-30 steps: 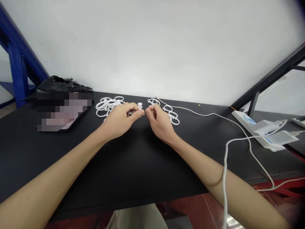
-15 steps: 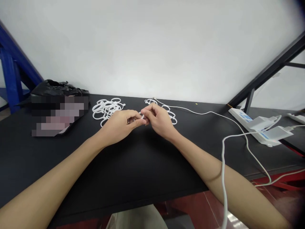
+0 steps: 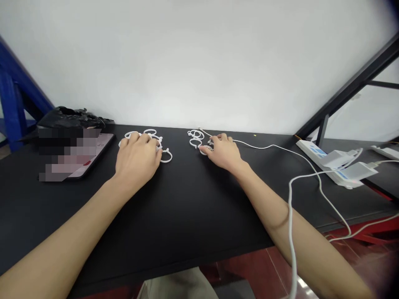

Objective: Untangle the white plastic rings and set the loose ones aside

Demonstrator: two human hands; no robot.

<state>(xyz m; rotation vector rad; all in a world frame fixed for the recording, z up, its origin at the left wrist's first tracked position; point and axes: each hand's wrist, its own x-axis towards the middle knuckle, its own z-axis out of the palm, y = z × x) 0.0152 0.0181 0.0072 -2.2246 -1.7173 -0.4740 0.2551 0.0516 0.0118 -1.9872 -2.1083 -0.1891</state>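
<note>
My left hand (image 3: 137,157) lies palm down with fingers stretched over a heap of white plastic rings (image 3: 166,155) on the black table (image 3: 187,203); most of the heap is hidden under it. My right hand (image 3: 223,152) rests farther right, fingers extended onto a second, smaller group of white rings (image 3: 195,134). I cannot see a ring gripped in either hand. The two hands are well apart, each on its own group.
A flat device with a blurred screen (image 3: 77,153) and a crumpled black bag (image 3: 71,116) lie at the left. A white cable (image 3: 274,146) runs across to a white power strip (image 3: 324,160) at the right. A blue frame (image 3: 12,99) stands far left.
The hands were together at the table's middle, pinching a small white ring. They have parted: the left went to the left heap, the right to the right group.
</note>
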